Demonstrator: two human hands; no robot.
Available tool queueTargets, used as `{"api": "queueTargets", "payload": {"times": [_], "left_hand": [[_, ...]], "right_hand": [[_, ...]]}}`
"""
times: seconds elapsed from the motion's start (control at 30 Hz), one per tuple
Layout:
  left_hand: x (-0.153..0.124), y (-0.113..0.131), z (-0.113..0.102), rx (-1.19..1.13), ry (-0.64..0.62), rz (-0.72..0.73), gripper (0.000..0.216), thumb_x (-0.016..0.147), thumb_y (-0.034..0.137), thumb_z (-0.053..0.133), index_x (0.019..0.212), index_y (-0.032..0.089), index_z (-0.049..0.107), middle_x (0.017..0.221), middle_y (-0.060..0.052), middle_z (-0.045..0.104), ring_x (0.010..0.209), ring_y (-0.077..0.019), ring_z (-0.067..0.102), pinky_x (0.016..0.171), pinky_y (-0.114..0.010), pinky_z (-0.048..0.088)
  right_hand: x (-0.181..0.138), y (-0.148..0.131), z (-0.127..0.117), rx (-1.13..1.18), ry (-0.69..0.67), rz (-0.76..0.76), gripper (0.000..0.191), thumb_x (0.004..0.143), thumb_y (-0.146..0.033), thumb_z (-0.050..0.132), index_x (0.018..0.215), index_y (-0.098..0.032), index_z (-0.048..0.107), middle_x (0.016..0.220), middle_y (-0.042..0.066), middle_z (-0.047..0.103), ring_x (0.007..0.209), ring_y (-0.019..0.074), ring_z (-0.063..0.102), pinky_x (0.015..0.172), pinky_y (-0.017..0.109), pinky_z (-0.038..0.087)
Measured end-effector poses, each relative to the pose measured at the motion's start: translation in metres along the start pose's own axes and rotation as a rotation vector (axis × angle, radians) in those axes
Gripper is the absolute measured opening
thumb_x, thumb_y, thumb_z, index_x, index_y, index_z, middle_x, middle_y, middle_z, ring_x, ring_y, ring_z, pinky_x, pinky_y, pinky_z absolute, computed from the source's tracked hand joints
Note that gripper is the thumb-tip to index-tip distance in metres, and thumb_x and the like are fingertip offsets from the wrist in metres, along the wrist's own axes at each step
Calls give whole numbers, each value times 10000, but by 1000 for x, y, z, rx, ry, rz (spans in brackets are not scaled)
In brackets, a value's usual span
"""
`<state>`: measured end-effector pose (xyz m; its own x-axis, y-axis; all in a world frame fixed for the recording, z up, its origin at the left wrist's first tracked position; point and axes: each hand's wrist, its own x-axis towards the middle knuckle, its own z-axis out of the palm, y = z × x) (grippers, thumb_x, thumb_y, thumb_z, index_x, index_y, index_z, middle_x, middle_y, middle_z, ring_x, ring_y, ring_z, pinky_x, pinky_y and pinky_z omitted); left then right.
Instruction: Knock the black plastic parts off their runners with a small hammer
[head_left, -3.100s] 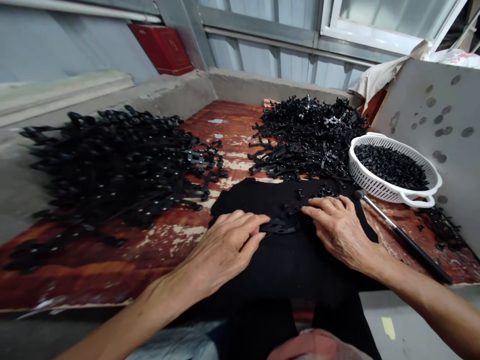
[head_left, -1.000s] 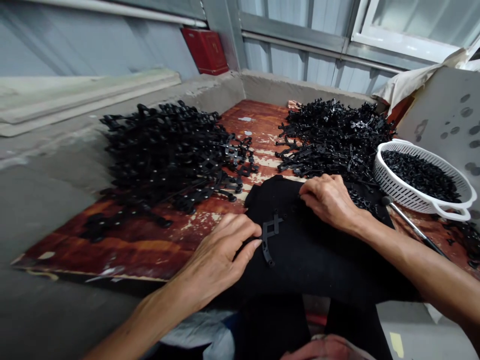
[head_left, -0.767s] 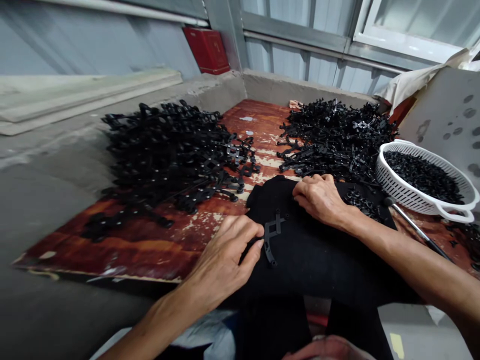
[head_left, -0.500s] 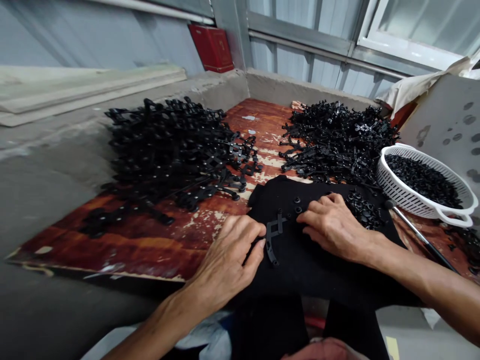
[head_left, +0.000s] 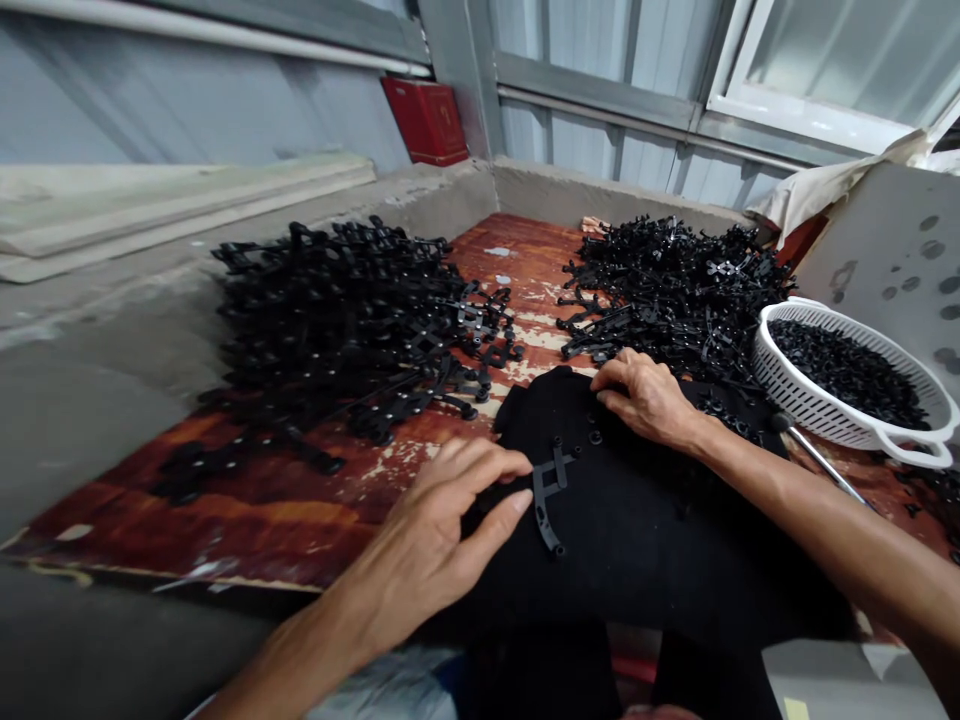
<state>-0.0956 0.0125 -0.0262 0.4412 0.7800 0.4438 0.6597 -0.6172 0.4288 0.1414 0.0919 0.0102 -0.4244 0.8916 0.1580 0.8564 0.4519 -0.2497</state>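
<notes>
On the black cloth (head_left: 637, 540) lies a black linkage piece (head_left: 547, 495) made of crossed flat bars and a curved arm. My left hand (head_left: 442, 530) is beside its left edge, thumb and forefinger apart, with nothing seen between them. Farther back, my right hand (head_left: 641, 400) hovers over or rests on the cloth with fingers curled toward the thumb. Whatever its fingertips hold, if anything, is hidden. Small round black caps (head_left: 595, 437) lie between the linkage and my right hand. A heap of small black parts (head_left: 724, 412) sits partly behind my right wrist.
A tall pile of black linkages (head_left: 337, 310) stands at left on the worn reddish board (head_left: 262, 520). Another black pile (head_left: 675, 280) is at the back right. A white basket (head_left: 817, 400) holds small black parts; beside it lies a metal-shafted tool (head_left: 829, 465).
My right hand has moved back, away from the round caps toward the far pile. My left thumb and forefinger have spread slightly beside the linkage. The view has tilted up a little.
</notes>
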Motion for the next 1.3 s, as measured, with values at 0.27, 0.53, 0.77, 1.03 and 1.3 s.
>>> {"api": "queueTargets", "payload": {"times": [0.27, 0.53, 0.77, 1.03, 1.3], "left_hand": [[67, -6, 16, 183, -143, 0, 176, 885, 253, 489, 916, 210, 658, 944, -46, 661, 944, -235, 548, 834, -400, 415], [98, -12, 38, 207, -239, 84, 170, 867, 236, 485, 866, 218, 654, 887, -32, 652, 897, -243, 533, 792, -394, 386], [86, -7, 30, 165, -164, 57, 147, 870, 228, 495, 862, 207, 640, 890, -38, 645, 899, -227, 538, 812, -376, 393], [67, 18, 30, 191, -186, 48, 77, 840, 251, 589, 848, 211, 654, 849, -32, 637, 879, -239, 530, 762, -393, 383], [68, 14, 33, 178, -149, 60, 77, 835, 221, 564, 850, 214, 639, 851, -32, 646, 870, -223, 527, 767, -382, 400]], "right_hand": [[10, 3, 5, -35, -39, 8, 163, 918, -258, 572, 1031, -174, 656, 1052, 49, 657, 987, 232, 590, 862, 428, 438], [-39, -7, -18, -152, -124, -89, 157, 885, -200, 583, 993, -189, 697, 971, 82, 670, 906, 242, 556, 759, 363, 331], [-43, -1, -10, -160, -72, -70, 155, 896, -164, 510, 947, -170, 657, 898, 74, 668, 851, 222, 545, 749, 354, 318], [-15, 7, -1, -120, 45, 53, 162, 896, -191, 518, 988, -197, 652, 981, 46, 654, 907, 215, 585, 746, 335, 392], [-12, 13, 3, -157, 19, 65, 139, 922, -267, 568, 975, -165, 646, 938, 25, 648, 905, 209, 595, 840, 409, 439]]}}
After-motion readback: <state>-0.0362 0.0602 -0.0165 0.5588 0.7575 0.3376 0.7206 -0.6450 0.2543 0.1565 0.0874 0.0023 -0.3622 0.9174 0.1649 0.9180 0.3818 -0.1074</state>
